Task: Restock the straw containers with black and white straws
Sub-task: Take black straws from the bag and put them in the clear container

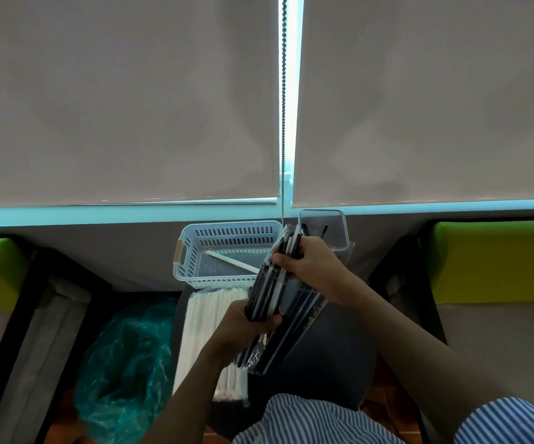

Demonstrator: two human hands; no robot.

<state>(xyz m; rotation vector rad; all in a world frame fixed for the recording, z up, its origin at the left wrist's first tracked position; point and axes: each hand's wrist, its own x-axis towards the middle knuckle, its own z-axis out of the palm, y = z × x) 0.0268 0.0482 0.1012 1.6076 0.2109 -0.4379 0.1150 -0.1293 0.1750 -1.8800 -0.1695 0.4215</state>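
My left hand (246,325) grips the middle of a clear plastic pack of black straws (267,291), held tilted above a dark round stool. My right hand (307,262) pinches the upper ends of the black straws near the pack's top. Just behind my right hand stands a clear rectangular container (339,225) with a few black straws in it. To its left sits a white slotted basket (192,248) holding one white straw (232,260). A pack of white straws (208,325) lies on the stool below the basket, partly hidden by my left arm.
A crumpled teal plastic bag (124,357) lies left of the stool. Green cushioned seats (496,261) flank both sides. Roller blinds and a bead chain (282,123) hang behind the basket above a grey ledge.
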